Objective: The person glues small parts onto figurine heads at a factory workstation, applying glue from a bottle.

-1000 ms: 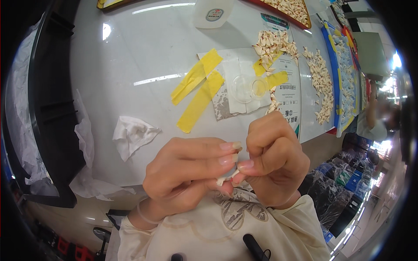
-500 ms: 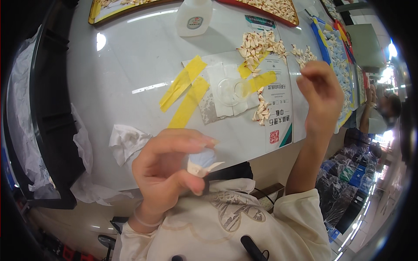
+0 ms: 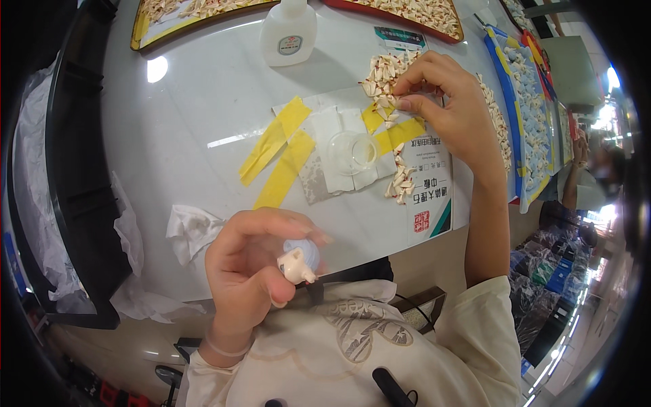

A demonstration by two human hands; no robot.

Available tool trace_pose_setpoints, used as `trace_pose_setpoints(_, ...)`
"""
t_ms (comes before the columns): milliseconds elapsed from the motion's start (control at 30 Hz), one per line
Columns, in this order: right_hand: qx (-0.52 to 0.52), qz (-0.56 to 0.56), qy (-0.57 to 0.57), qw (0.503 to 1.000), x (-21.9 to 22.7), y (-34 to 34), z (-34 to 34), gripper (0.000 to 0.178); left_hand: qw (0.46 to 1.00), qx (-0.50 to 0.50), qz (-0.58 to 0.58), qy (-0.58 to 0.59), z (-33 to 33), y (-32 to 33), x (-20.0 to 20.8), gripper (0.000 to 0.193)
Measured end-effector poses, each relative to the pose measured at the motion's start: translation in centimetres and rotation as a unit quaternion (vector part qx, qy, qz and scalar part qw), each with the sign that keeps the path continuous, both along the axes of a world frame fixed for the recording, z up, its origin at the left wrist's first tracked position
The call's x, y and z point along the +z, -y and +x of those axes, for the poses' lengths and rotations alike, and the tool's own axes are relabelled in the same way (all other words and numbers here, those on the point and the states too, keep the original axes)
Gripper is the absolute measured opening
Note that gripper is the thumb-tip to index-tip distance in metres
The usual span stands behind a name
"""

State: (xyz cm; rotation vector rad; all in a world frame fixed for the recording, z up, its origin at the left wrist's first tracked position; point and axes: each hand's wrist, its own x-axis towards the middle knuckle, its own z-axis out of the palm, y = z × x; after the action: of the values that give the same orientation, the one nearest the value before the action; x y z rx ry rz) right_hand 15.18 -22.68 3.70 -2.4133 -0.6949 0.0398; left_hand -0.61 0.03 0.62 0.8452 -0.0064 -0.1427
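Note:
Close to my chest, my left hand point(image 3: 247, 254) is closed around a small figurine head point(image 3: 296, 264), cream-coloured with a pale blue rounded part and small pointed bits. Its thumb and fingers grip the sides. My right hand point(image 3: 444, 95) reaches to a pile of small cream pointed pieces point(image 3: 380, 74) with dark reddish tips. Thumb and index finger come together at the pile's edge; whatever lies between them is too small to make out. A clear shallow dish point(image 3: 354, 152) stands on white tissue point(image 3: 325, 129) left of the pile.
Yellow tape strips point(image 3: 285, 169) lie by the tissue. A white bottle point(image 3: 288, 41) stands behind. Trays of cream pieces point(image 3: 400, 24) line the back; a blue tray point(image 3: 536, 129) is at right. Crumpled tissue point(image 3: 190, 230) and a black rack point(image 3: 74, 176) are left.
My right hand has moved left and away from me, onto the pile, its fingers closing. My left hand has turned the figurine head so its cream side faces up more.

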Motion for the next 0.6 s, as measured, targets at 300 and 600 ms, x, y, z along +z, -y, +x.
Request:
trace_pose_setpoints(300, -0.026, -0.005, 0.037, 0.999, 0.5, 0.5, -1.5, 0.011, 0.999, -0.012, -0.029, 0.02, 0.2, 0.1, -0.2, 0.045)
trace_pose_setpoints(600, 0.004, -0.061, 0.05, 0.997, -0.1, 0.2, -1.1, 0.01, 0.999, -0.025, -0.039, 0.028, 0.0, -0.1, -0.3, 0.042)
